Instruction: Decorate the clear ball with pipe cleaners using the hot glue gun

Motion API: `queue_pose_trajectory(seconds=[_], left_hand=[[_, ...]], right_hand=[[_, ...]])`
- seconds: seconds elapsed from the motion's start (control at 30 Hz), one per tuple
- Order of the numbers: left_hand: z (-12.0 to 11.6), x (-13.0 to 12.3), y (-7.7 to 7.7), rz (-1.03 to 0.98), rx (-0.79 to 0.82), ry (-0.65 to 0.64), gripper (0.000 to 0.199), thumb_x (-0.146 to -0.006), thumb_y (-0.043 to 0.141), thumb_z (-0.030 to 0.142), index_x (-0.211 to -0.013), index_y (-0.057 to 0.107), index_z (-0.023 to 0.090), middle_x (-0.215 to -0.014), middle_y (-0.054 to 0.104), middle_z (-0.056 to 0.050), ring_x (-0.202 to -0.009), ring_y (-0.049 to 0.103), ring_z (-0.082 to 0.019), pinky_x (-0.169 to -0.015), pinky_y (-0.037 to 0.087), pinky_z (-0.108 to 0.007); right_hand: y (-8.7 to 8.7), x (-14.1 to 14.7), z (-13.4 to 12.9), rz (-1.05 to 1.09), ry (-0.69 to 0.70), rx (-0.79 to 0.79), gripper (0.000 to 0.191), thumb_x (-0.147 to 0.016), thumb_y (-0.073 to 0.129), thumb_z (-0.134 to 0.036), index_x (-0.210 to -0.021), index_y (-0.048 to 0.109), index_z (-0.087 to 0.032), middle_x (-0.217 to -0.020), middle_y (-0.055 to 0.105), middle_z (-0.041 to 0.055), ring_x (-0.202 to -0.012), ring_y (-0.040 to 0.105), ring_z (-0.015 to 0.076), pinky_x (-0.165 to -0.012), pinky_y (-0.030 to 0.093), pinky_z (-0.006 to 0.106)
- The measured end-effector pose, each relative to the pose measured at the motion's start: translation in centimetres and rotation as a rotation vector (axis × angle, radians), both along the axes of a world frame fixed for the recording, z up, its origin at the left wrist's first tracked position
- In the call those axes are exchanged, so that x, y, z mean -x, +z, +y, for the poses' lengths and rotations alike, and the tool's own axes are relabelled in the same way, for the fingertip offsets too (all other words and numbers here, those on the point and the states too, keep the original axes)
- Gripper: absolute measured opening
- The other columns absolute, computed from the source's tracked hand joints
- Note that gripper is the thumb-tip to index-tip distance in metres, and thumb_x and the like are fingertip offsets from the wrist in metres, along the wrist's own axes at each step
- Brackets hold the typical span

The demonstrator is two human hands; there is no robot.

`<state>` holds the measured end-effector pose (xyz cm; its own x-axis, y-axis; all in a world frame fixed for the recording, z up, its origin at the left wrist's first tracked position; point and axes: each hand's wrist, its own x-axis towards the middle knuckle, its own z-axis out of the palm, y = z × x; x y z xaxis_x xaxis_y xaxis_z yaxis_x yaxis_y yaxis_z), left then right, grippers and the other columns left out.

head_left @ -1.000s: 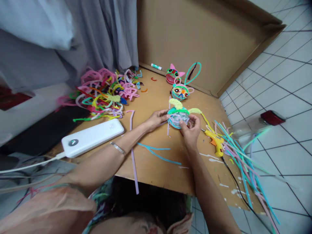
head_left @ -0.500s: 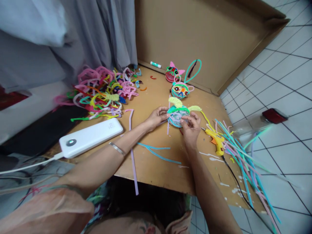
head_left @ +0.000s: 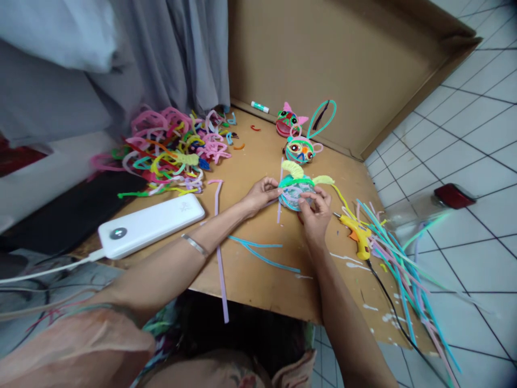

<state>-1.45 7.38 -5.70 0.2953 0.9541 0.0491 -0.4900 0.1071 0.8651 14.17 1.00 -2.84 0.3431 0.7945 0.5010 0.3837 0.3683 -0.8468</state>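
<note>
Left hand [head_left: 265, 195] and right hand [head_left: 317, 207] grip the figure [head_left: 294, 198] by opposite sides, over the worktop [head_left: 274, 291]. A glue gun [head_left: 358, 233] lies near the right hand, pipe cleaners [head_left: 390, 248] beyond it; two animal heads [head_left: 299, 151] sit behind the figure.

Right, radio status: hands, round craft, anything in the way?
Left hand, right hand both holding round craft. Green band on top. Glue gun beside right hand, apparently not blocking.
</note>
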Motion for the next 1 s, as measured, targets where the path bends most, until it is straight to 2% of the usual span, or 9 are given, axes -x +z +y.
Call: queue_pose_trajectory(seconds=[0.3,0.43,0.7,1.0], left_hand=[[0.13,0.18,0.00,0.006,-0.018,-0.004,0.056,-0.055,0.095,0.034,-0.093,0.058,0.015,-0.087,0.068,-0.001,-0.086,0.066,-0.014,-0.097,0.048,-0.036],[-0.07,0.17,0.16,0.009,-0.031,-0.017,0.057,-0.055,0.095,0.036,-0.094,0.058,0.015,-0.089,0.069,-0.001,-0.085,0.065,-0.013,-0.097,0.048,-0.035],[-0.15,0.04,0.13,0.033,-0.011,-0.012,0.054,-0.058,0.093,0.033,-0.094,0.056,0.016,-0.088,0.067,0.000,-0.085,0.064,-0.013,-0.096,0.047,-0.036],[-0.11,0.17,0.26,0.041,-0.032,-0.023,0.058,-0.055,0.093,0.034,-0.093,0.054,0.015,-0.085,0.065,0.002,-0.079,0.062,-0.010,-0.089,0.049,-0.031]], right_hand=[[0.34,-0.07,-0.09,0.012,-0.001,-0.013,0.019,-0.067,0.075,-0.034,-0.081,0.069,-0.022,-0.114,0.055,0.0072,-0.110,0.058,0.0230,-0.088,0.053,0.036],[0.50,-0.18,-0.32,0.028,0.006,0.001,0.021,-0.068,0.076,-0.036,-0.083,0.070,-0.022,-0.118,0.055,0.0070,-0.109,0.060,0.0230,-0.083,0.053,0.035],[0.22,-0.57,-0.16,0.003,0.028,-0.013,0.018,-0.069,0.076,-0.034,-0.084,0.075,-0.023,-0.116,0.055,0.0067,-0.116,0.057,0.0245,-0.092,0.050,0.038],[0.27,-0.16,-0.12,0.027,0.000,-0.021,0.021,-0.071,0.074,-0.039,-0.080,0.072,-0.021,-0.113,0.054,0.0075,-0.107,0.059,0.0230,-0.080,0.051,0.033]])
